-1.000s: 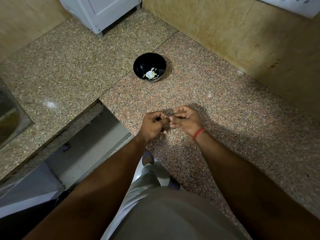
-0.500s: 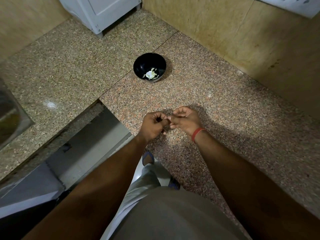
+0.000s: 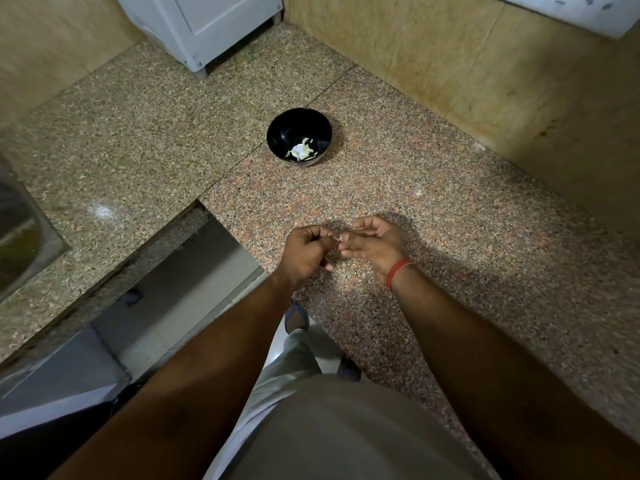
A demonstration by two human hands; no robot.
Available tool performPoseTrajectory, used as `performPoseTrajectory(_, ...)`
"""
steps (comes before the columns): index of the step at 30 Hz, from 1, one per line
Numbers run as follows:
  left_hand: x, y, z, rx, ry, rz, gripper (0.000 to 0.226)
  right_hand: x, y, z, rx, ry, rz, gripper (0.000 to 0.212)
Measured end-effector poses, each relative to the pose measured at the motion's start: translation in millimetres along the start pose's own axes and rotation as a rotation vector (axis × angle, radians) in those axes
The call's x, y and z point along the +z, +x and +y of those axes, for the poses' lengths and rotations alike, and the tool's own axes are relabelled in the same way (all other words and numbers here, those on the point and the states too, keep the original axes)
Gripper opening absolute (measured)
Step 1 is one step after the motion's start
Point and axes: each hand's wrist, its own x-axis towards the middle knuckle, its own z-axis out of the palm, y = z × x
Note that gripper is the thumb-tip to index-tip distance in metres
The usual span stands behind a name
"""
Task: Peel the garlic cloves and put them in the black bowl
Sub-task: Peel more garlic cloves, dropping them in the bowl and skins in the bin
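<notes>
Both hands meet over the speckled granite counter [image 3: 450,216], the left hand [image 3: 304,252] curled and the right hand [image 3: 372,242] pinching with its fingertips; between them shows a pale sliver, probably a garlic clove [image 3: 337,239], too small to tell for sure. One round, glossy black bowl [image 3: 299,136] stands well beyond them holding a few pale garlic pieces [image 3: 302,151], with a white cabinet [image 3: 207,26] behind and a steel sink [image 3: 20,244] at far left.

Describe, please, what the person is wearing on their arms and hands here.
Both forearms are bare, with no sleeves in view, and neither hand is gloved. The right hand has a thin red band round its wrist. The left hand and its wrist carry nothing visible.
</notes>
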Motion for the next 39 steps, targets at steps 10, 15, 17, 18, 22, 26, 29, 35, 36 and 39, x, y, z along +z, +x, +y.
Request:
performPoseTrajectory(10, 1, -5, 0, 0.093, 0.07, 0.009, 0.009, 1, -1, 3, -0.014, -0.02, 0.016, 0.039)
performPoseTrajectory(15, 1, -5, -1, 0.088, 0.077, 0.003, 0.009, 0, 1, 7, -0.012, -0.028, -0.001, 0.039)
performPoseTrajectory(17, 2, -5, -1, 0.064, 0.06, 0.001, 0.012, -1, 2, 8, -0.007, -0.033, -0.03, 0.039)
performPoseTrajectory(18, 2, -5, -1, 0.046, 0.053, 0.002, 0.013, -1, 3, 9, -0.004, -0.038, -0.042, 0.039)
performPoseTrajectory(22, 3, -4, -1, -0.056, -0.028, -0.005, 0.013, -2, 4, 9, 0.011, -0.036, -0.065, 0.04)
performPoseTrajectory(26, 3, -3, -2, -0.116, -0.103, 0.022, 0.015, -5, 4, 9, 0.03, 0.042, -0.046, 0.036)
performPoseTrajectory(29, 1, -2, -6, -0.136, -0.104, 0.044, 0.011, -10, 4, 8, 0.051, 0.075, -0.039, 0.035)
performPoseTrajectory(35, 2, 0, -24, -0.218, 0.026, 0.108, 0.014, -31, 1, 23, 0.111, -0.136, 0.105, 0.031)
performPoseTrajectory(36, 1, -1, -27, -0.223, 0.067, 0.114, 0.016, -34, 0, 26, 0.119, -0.173, 0.148, 0.03)
performPoseTrajectory(39, -1, -6, -35, -0.197, 0.17, 0.102, 0.027, -41, -3, 32, 0.088, -0.29, 0.255, 0.025)
